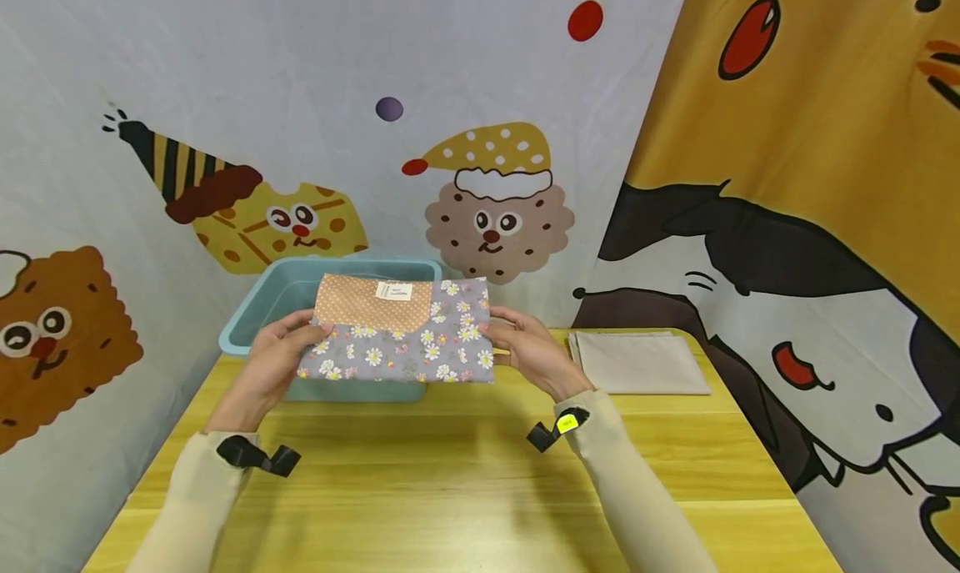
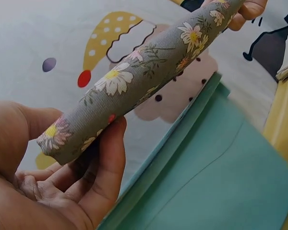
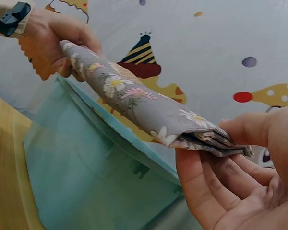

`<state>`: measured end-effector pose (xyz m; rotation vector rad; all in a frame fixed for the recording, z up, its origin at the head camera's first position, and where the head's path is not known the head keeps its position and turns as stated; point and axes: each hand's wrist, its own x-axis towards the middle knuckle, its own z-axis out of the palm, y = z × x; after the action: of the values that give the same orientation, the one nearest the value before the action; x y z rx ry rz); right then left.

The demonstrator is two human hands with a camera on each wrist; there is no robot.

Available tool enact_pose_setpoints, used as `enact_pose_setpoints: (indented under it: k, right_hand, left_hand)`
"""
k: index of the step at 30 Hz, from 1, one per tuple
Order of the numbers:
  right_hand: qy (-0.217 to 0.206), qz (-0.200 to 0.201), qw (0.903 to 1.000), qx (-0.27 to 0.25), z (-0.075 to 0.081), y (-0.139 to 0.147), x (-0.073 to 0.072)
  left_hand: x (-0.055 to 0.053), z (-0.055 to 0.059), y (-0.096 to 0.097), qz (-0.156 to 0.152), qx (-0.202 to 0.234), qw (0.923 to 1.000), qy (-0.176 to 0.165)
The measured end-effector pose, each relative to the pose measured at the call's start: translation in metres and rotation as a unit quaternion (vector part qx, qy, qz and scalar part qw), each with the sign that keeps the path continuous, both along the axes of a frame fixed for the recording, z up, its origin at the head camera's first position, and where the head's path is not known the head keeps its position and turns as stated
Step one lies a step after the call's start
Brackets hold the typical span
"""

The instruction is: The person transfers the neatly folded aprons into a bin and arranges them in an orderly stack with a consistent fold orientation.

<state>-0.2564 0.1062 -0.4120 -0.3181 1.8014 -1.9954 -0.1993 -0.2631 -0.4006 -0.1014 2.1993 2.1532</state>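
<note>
A folded cloth (image 1: 401,352), grey with white daisies and a tan dotted panel bearing a small white label, is held up in front of me. My left hand (image 1: 277,360) pinches its left end, thumb on top and fingers beneath. At the other end, my right hand (image 1: 536,352) grips it the same way. Several stacked layers show at the end of the folded cloth (image 3: 206,141) in the right wrist view. Behind and below it stands a blue-green plastic bin (image 1: 251,306), partly hidden by the cloth. The bin's bottom is mostly out of sight.
A folded beige cloth (image 1: 637,363) lies at the back right of the wooden table (image 1: 450,490). Behind the table hangs a curtain (image 1: 300,72) printed with cartoon figures, with another orange-and-black printed part on the right.
</note>
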Motion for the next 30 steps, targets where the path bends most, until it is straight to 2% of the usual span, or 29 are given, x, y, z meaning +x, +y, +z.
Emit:
enact_pose_setpoints:
  k: [4, 10, 13, 17, 22, 27, 30]
  right_hand:
    - [0.006, 0.001, 1.0, 0.001, 0.004, -0.013, -0.007]
    - [0.021, 0.001, 0.9998, 0.004, 0.009, -0.029, -0.019]
    - [0.026, -0.001, 0.9995, 0.017, 0.012, -0.036, -0.024]
    - [0.023, -0.008, 0.9992, 0.031, 0.016, -0.047, -0.032]
    - [0.016, -0.019, 0.9984, 0.05, 0.02, -0.061, -0.041]
    - [0.028, -0.023, 0.9955, 0.088, 0.025, -0.072, -0.048]
    - [0.038, -0.019, 0.9941, 0.1, 0.027, -0.079, -0.053]
  left_hand:
    - [-0.006, 0.005, -0.01, 0.012, -0.028, 0.9994, -0.015]
    - [-0.018, 0.007, -0.027, 0.02, -0.072, 0.9971, -0.018]
    - [-0.026, 0.009, -0.035, 0.018, -0.074, 0.9968, -0.025]
    - [-0.036, 0.013, -0.044, 0.008, -0.052, 0.9975, -0.046]
    - [-0.046, 0.018, -0.053, 0.006, -0.08, 0.9948, -0.063]
    - [-0.053, 0.02, -0.061, 0.023, -0.103, 0.992, -0.069]
    - [-0.055, 0.02, -0.065, 0.038, -0.139, 0.9872, -0.069]
